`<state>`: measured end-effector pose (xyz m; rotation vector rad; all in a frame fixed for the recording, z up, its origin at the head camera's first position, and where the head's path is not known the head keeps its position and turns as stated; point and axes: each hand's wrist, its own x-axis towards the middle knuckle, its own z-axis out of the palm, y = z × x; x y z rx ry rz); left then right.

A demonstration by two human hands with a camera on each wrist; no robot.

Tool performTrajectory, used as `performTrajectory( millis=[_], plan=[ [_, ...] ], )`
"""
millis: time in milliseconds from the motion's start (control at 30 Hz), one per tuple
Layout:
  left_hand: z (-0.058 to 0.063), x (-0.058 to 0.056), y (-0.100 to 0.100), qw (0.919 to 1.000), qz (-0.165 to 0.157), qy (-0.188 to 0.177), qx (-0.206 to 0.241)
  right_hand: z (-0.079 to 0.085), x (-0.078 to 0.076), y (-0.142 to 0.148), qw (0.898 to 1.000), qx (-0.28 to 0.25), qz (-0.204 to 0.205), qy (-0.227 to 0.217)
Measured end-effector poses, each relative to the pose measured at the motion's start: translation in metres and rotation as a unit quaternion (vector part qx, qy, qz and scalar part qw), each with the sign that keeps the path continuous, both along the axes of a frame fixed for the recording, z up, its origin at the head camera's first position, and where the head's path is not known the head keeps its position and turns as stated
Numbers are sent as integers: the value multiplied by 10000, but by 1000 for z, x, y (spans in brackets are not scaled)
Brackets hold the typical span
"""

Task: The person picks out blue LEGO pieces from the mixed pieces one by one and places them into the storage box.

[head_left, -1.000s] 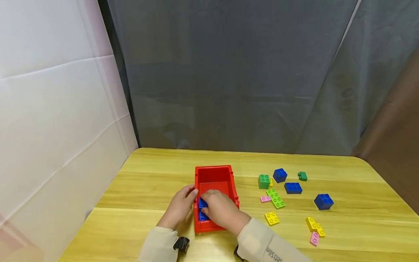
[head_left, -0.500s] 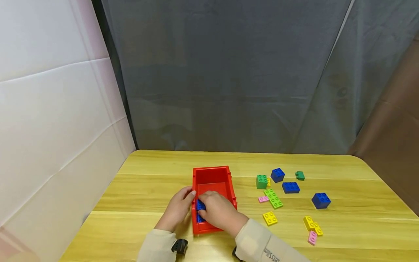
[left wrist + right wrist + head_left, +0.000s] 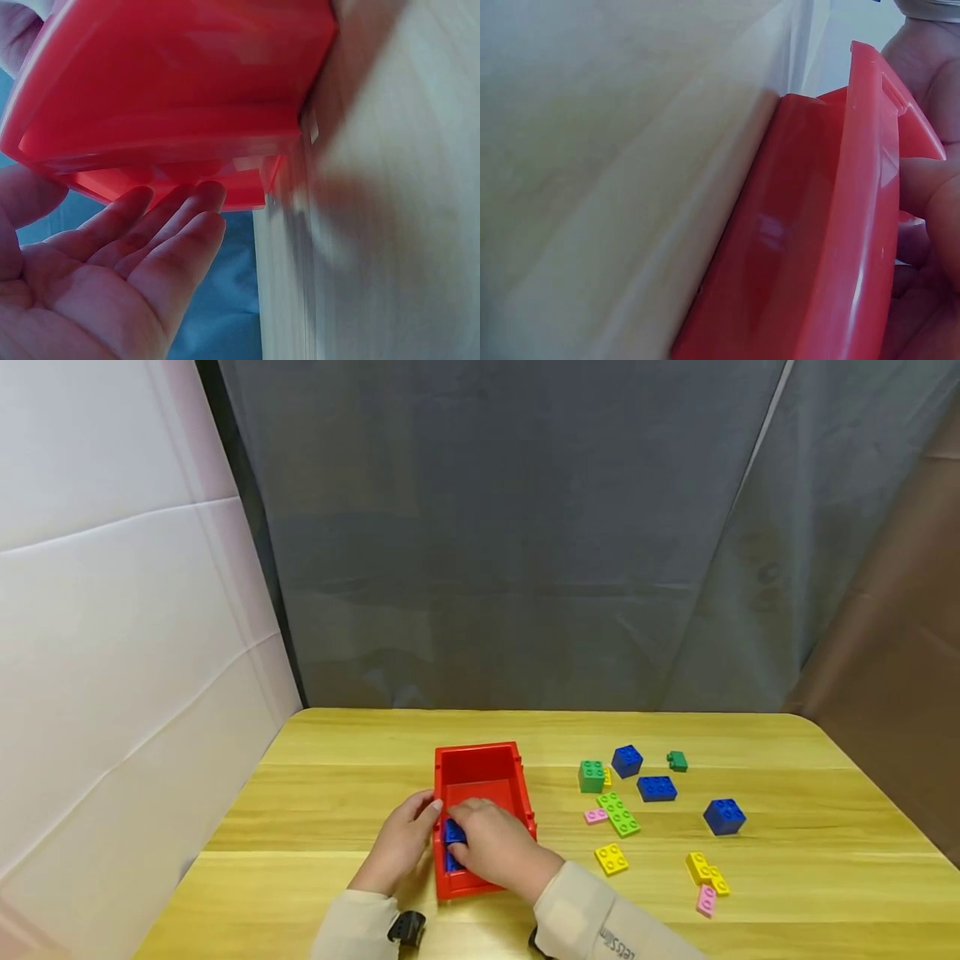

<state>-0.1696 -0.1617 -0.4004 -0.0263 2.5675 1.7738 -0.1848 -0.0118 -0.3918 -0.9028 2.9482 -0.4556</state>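
Note:
A red plastic bin stands on the table. My left hand holds its left side, thumb on the rim; in the left wrist view the fingers touch the outer wall. My right hand reaches inside the bin. Its thumb and forefinger pinch a blue toy brick by the left wall, and more blue shows just below the thumb. The palm side and other fingertips are hidden in the head view. The right wrist view shows the bin's outer wall and the thumb inside.
Several loose bricks lie right of the bin: a green brick, blue bricks, a lime brick, yellow bricks and pink bricks. A grey curtain hangs behind the table.
The whole head view has shifted, so bin, hands and bricks appear a little further left. Both hands keep nearly the same place on and in the bin.

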Motion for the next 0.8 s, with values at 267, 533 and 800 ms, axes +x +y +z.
performTrajectory(
  millis=[267,533,800],
  plan=[
    [-1,0,0,10000,-7,5,-9,14,5,14,9982,-445,111,387],
    [-2,0,-1,10000,-2,-13,-12,29,13,31,9885,-965,265,1135],
    [-1,-1,0,10000,-9,-53,-22,42,20,49,9775,-1095,82,1798]
  ],
)
